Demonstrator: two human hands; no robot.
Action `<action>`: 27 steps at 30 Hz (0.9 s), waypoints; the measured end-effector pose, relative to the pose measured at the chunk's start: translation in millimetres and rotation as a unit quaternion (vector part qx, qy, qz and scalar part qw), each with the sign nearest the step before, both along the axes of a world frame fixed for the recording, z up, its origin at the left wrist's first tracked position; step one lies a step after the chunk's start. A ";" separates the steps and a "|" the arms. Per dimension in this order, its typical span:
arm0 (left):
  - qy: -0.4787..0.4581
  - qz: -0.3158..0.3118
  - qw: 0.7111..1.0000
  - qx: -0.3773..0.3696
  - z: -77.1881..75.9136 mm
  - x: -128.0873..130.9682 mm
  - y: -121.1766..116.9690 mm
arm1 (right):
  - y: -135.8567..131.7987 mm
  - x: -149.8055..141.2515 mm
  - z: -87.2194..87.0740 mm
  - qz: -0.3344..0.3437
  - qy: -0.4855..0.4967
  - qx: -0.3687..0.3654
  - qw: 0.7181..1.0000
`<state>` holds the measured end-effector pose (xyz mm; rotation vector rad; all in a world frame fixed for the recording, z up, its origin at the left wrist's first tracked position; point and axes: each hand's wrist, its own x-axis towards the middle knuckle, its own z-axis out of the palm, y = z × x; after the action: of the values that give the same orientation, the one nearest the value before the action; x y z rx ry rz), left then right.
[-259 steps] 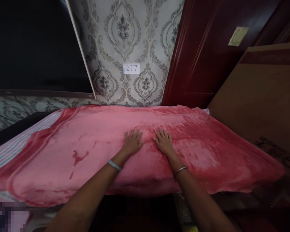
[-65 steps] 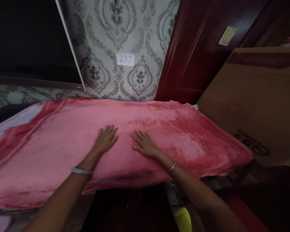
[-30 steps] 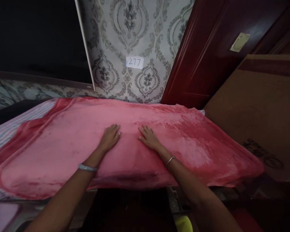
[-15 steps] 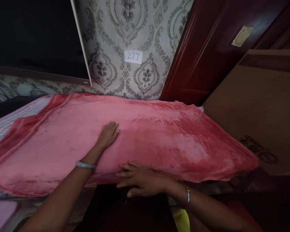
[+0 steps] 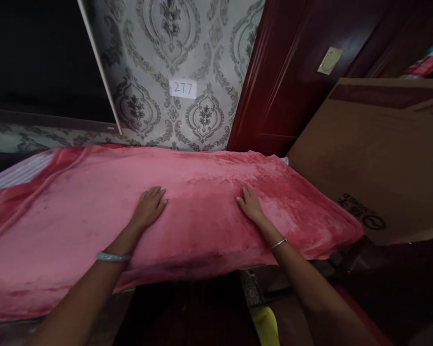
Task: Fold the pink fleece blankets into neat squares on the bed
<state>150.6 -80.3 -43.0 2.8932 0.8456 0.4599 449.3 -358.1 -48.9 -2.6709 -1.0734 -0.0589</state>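
A plush pink and red blanket (image 5: 198, 216) lies spread over a long surface in front of me, its near edge hanging over the front. My left hand (image 5: 148, 206) rests flat on its paler pink middle-left part, fingers stretched out. Further right, my right hand (image 5: 250, 204) lies flat on the blanket beside a darker red patch, fingers extended. Neither hand grips anything. A pale bangle is on my left wrist and a thin silver one on my right.
A large cardboard box (image 5: 378, 154) stands at the right end. Behind are a dark screen (image 5: 46, 57), patterned wallpaper with a card marked 277 (image 5: 183, 88), and a dark red door (image 5: 292, 72). Striped cloth (image 5: 21, 173) shows at the left. Something yellow (image 5: 266, 324) hangs below the front edge.
My right hand has moved from the blanket's near edge forward and right onto its top. The left hand stays flat on the blanket. The view has shifted slightly right.
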 end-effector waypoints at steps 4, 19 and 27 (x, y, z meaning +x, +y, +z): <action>0.002 0.006 1.000 -0.003 -0.3 1.3 0.3 | -5.5 13.2 -4.3 -0.090 -0.008 -0.034 0.995; 0.001 0.005 1.000 -0.001 0.4 -0.4 0.5 | 66.3 -83.2 19.0 0.361 0.037 -0.067 0.929; 0.001 0.003 1.000 0.007 0.1 0.9 -0.5 | -0.5 -171.9 27.9 0.522 0.091 -0.027 0.847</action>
<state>151.6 -80.8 -42.9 2.9061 0.8536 0.4658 277.5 -358.6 -21.0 -1.7182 -2.2723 0.4213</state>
